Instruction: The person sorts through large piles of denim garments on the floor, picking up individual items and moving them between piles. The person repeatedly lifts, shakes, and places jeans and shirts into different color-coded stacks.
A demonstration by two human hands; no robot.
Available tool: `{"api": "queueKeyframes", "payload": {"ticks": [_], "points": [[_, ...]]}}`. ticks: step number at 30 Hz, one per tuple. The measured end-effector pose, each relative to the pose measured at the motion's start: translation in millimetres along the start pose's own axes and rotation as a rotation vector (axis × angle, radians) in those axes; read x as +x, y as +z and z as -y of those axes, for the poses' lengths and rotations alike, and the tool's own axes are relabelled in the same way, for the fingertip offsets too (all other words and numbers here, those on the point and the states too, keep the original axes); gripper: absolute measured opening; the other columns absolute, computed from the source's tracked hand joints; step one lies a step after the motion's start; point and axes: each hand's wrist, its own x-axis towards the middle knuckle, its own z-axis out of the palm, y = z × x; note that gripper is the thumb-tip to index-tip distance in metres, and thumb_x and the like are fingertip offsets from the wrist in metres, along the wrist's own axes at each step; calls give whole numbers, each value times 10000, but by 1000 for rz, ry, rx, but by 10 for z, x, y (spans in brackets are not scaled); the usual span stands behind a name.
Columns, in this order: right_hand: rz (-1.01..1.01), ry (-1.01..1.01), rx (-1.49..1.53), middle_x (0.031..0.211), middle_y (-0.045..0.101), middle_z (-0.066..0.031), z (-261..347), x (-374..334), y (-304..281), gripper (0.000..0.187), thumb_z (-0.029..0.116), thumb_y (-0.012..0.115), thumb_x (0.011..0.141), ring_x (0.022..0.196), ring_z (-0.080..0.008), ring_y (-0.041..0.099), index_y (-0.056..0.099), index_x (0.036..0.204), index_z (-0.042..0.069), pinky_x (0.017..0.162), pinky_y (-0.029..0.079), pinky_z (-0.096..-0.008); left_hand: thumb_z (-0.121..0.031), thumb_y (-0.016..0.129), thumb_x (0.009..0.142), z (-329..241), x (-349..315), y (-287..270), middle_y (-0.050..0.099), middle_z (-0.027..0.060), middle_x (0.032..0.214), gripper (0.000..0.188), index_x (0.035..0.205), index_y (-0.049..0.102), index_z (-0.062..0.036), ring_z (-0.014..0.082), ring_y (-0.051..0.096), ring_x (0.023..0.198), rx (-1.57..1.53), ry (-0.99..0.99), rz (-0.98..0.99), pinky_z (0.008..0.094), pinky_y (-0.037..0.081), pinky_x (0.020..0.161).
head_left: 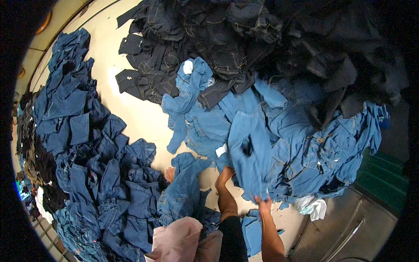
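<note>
My right hand (264, 204) reaches in from the lower edge, its fingers closed on the lower end of a light blue denim garment (248, 148). The garment stretches up and away from the hand over a heap of similar light blue denim (301, 153), and motion smears it. My left hand does not show. Another blue denim garment (185, 185) lies bunched in front of me, by a bare foot (170, 174). Pink cloth (176, 240) at the lower edge hides part of that area.
Black denim garments (209, 52) are piled at the far side and right. A long heap of dark blue denim (100, 174) runs down the left. Pale floor (126, 113) shows between the heaps. A white crumpled bag (312, 206) and metal surface (345, 222) are at right.
</note>
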Motion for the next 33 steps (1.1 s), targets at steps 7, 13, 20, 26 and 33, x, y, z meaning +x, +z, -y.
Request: {"api": "queueKeyframes", "payload": {"ticks": [7,13,20,26,33], "points": [[-138,53,557,1292,568,-78,801,-994,-823,680,113,762,848,1095,-267,585,398,1422,105,835,527,-427,-323,803,756,-162,-72,-293,633,107,1140,593,1198,551,-20,268,587,1003,-53,58,54,372,454,930],[-366,-771,-26,1021,583,-86,1885,-1509,-123,353,79,779,803,929,-193,554,561,1069,-3,868,450,-346,-304,816,742,-456,282,-689,634,103,1124,590,1186,550,-20,263,586,990,-15,140,14,370,456,922],[637,-815,-371,1270,630,-168,534,-2528,1236,477,-25,712,666,1240,-347,558,662,1132,64,1063,419,-491,-285,818,736,-376,203,-477,641,108,1067,576,1165,555,-4,255,600,935,-404,-45,39,369,474,871],[979,452,518,1199,617,-164,-443,-3006,1427,450,255,616,937,1014,-322,616,520,1325,48,920,493,-390,-264,804,741,-364,-245,-277,635,115,1072,581,1183,544,9,252,603,933,-392,-12,62,365,477,863],[1019,-807,-500,971,700,-109,587,-582,1011,247,250,659,924,898,-254,672,672,1056,41,815,528,-386,-237,791,745,-620,-409,5,623,118,1112,598,1216,523,15,250,596,962,-107,181,-37,360,469,883]]}}
